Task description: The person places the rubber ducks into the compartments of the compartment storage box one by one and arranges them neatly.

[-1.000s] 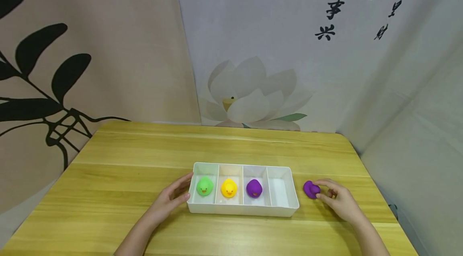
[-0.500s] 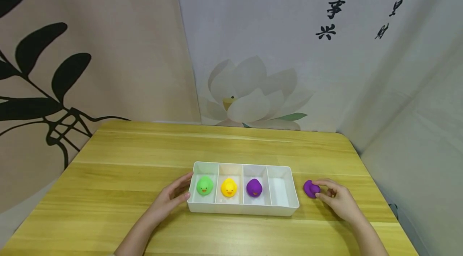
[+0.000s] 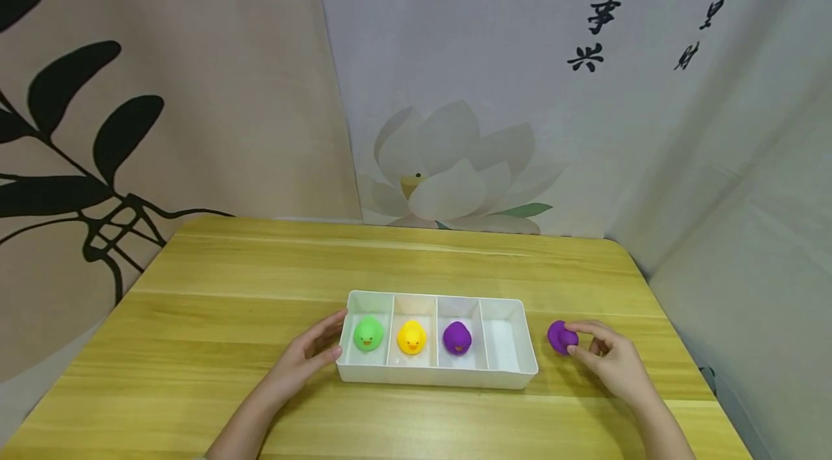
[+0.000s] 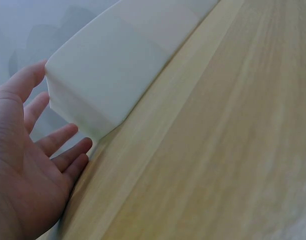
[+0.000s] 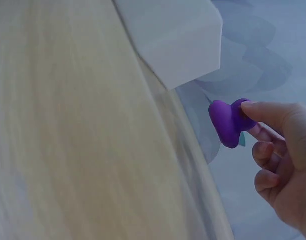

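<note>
A white tray [image 3: 429,377] with a row of compartments sits mid-table. A green toy duck [image 3: 368,334] lies in its leftmost compartment, then a yellow toy duck [image 3: 412,338], then a purple toy duck [image 3: 458,338]; the rightmost compartment holds nothing. At the tray's left end is my left hand [image 3: 300,360], its fingertips right at the wall and the fingers [image 4: 60,139] spread and loose. Right of the tray, my right hand [image 3: 609,361] pinches another purple toy duck [image 3: 559,338] between thumb and index finger. In the right wrist view this duck [image 5: 224,125] is held by its head, body pointing away.
The wooden table [image 3: 416,258] reaches back to a curtain [image 3: 442,48] printed with a lotus and black characters. At the left hangs a beige curtain [image 3: 247,84] with dark leaves. A pale cloth [image 3: 747,265] borders the table's right edge.
My right hand and the purple duck it pinches have shifted very slightly to the right. My left hand, the tray and the ducks inside stay where they were.
</note>
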Demonstrator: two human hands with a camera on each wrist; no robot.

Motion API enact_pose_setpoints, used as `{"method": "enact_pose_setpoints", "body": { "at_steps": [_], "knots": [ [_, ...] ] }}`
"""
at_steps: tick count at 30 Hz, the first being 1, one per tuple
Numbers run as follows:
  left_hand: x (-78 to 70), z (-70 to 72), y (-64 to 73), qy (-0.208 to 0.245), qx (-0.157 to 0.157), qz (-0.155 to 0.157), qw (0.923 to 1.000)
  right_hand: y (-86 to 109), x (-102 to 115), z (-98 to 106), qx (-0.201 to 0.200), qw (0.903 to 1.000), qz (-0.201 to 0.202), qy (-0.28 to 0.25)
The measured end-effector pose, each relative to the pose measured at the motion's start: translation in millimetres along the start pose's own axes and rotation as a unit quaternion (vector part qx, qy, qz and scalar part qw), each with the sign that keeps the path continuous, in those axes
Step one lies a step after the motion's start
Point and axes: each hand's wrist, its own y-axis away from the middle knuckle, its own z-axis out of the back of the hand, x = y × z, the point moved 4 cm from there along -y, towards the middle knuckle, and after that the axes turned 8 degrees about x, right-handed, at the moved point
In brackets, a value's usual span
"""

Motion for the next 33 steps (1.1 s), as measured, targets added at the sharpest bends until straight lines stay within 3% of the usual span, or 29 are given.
{"method": "enact_pose_setpoints", "body": {
  "at_steps": [6,13,23,33],
  "knots": [
    [1.2,0.1,-0.2,0.002,0.002,-0.004,1.0000,1.8,25.1,1.7,-0.012,0.9999,-0.005,-0.006],
    [2.9,-0.3,-0.6,0.004,0.005,-0.015,0.9999,4.7,66.2,4.7,-0.020,0.9994,0.023,-0.015],
    [3.4,-1.1,-2.4,0.009,0.009,-0.030,0.9995,4.8,84.5,0.1,-0.027,0.9981,0.045,-0.032],
    [3.0,-1.0,-1.8,0.015,0.012,-0.028,0.9994,3.1,99.8,-8.6,-0.024,0.9982,0.034,-0.043]
  ]
}}
